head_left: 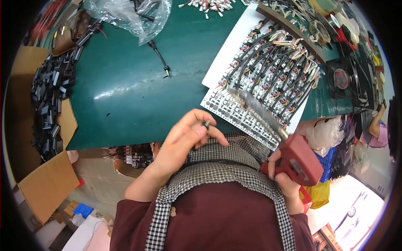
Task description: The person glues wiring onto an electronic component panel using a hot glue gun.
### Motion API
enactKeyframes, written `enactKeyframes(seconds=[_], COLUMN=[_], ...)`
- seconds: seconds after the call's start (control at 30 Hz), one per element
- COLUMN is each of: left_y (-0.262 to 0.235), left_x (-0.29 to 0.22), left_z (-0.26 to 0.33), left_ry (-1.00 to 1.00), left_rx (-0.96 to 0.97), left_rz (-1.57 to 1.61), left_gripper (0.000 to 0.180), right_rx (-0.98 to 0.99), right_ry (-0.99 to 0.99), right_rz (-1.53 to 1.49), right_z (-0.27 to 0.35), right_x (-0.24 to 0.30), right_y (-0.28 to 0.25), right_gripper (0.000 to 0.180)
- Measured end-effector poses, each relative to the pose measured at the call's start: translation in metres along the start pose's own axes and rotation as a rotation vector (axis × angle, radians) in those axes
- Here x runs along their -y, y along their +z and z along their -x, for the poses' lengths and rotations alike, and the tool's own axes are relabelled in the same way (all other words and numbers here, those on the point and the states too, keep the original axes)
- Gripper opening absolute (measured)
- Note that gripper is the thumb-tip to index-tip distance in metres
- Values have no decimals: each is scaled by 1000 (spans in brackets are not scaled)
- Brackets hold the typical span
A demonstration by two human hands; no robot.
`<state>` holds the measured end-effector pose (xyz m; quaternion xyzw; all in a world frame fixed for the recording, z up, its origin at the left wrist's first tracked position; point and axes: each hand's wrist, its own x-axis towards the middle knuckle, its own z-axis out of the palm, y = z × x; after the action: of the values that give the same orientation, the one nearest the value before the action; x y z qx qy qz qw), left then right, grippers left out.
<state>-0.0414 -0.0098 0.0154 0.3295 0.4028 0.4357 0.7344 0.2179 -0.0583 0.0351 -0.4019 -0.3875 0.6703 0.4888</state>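
Observation:
My left hand (186,136) is raised in front of the apron, pinching a small dark piece with a metal tip (206,124) between thumb and fingers. My right hand (281,171) is wrapped round the handle of a red soldering gun (302,161). Its long metal shaft, smeared by motion, points up and left over a white circuit board panel (245,112). I cannot tell whether the tip touches the panel. Rows of black cables (272,62) with white, red and yellow wire ends lie across the boards.
A dark bar (293,31) crosses the cables' far ends. Ahead lie a black cable with a plug (159,56), a clear plastic bag (130,16) and white connectors (208,6). At left stands a cardboard box (69,121) by black plastic parts (50,100). A fan (341,78) stands right.

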Motion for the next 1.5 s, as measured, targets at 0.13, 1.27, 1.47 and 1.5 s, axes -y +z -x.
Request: enactKeyframes(seconds=[0.13,1.27,1.47,1.5], left_y=[13,-4,-19,-20], left_x=[4,5,3,4], left_z=[8,13,-4,-4], left_ry=[-81,547,993,984], left_rx=[380,-64,-138,-138], left_rz=[122,-842,-1413,-1414], left_gripper=[20,30,31,31], right_rx=[-24,-1,-25,-39], right_ry=[79,-21,137,137], right_rz=[291,118,-12,5], right_z=[-24,-20,3,6], right_x=[10,11,7,7], right_y=[25,24,2,2], right_gripper=[49,53,75,77])
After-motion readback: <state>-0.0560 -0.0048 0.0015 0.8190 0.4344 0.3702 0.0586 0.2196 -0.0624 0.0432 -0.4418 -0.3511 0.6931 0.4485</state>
